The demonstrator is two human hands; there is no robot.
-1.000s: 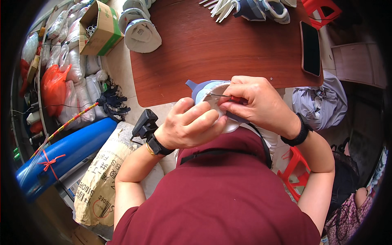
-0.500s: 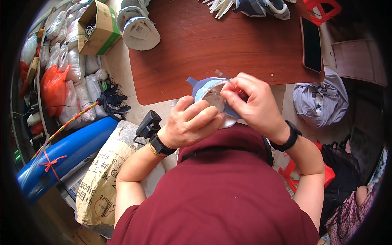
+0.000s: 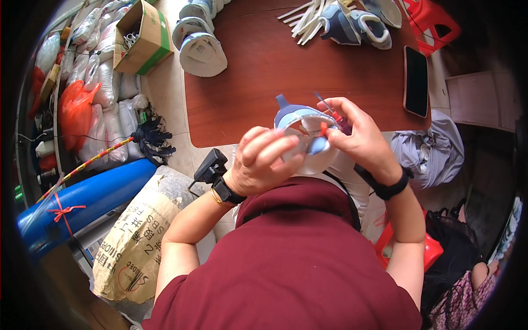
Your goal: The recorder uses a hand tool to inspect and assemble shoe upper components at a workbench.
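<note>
Over the table's near edge I hold a blue-and-white shoe upper (image 3: 300, 113), its opening facing up and a dark blue tab sticking out at the far left. My left hand (image 3: 264, 154) is closed round its near left side, with fingertips slightly blurred. My right hand (image 3: 360, 132) is at the upper's right edge, gripping a small red-handled tool (image 3: 339, 117) with a thin dark metal tip pointing away to the left. A small red piece shows by the thumb; I cannot tell whether it belongs to the tool.
Stacked shoe uppers (image 3: 202, 55) stand at the table's (image 3: 247, 71) far left. White strips (image 3: 308, 22) and more blue shoe uppers (image 3: 363, 27) lie at the back, a phone (image 3: 416, 81) at the right. A carton (image 3: 144, 41), filled bags and a blue cylinder (image 3: 82, 203) are leftward; a cloth-covered bundle (image 3: 429, 148) is rightward.
The upper has shifted right and turned, showing more of its opening. My right hand's pinch at its rim has loosened, and the red-handled tool now shows clearly. My left fingers have shifted.
</note>
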